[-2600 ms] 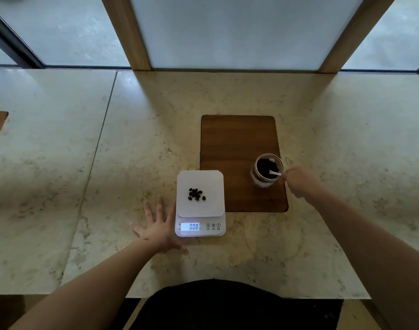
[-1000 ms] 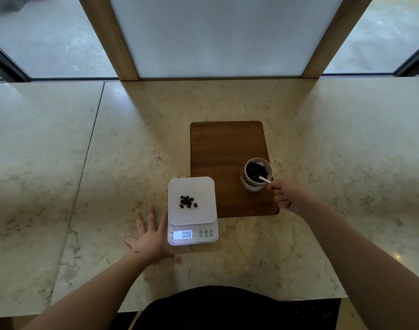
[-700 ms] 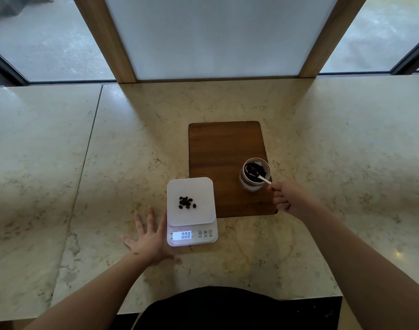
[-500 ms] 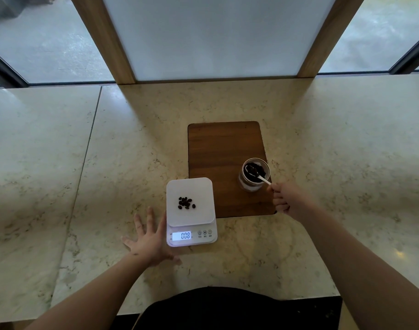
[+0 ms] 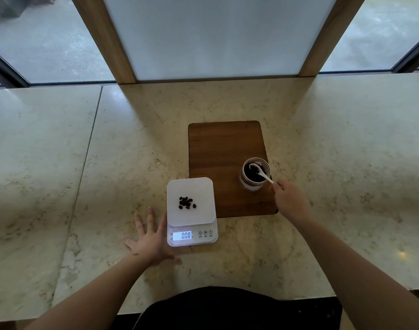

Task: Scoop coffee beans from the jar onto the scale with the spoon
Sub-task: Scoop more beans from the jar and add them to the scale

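Observation:
A glass jar of dark coffee beans stands on the near right part of a wooden board. The white spoon has its bowl inside the jar, lying over the beans. My right hand pinches the end of the spoon's handle just right of the jar. The white scale sits left of the board with a small heap of coffee beans on its plate and a lit display. My left hand lies flat on the counter, fingers spread, touching the scale's left side.
The marble counter extends widely on both sides, with a seam on the left. Wooden posts and a frosted panel close off the far edge. The counter's near edge runs just in front of my body.
The spoon's bowl has turned up and shows white inside the jar. My right hand has shifted only slightly. The left hand and the scale have stayed put.

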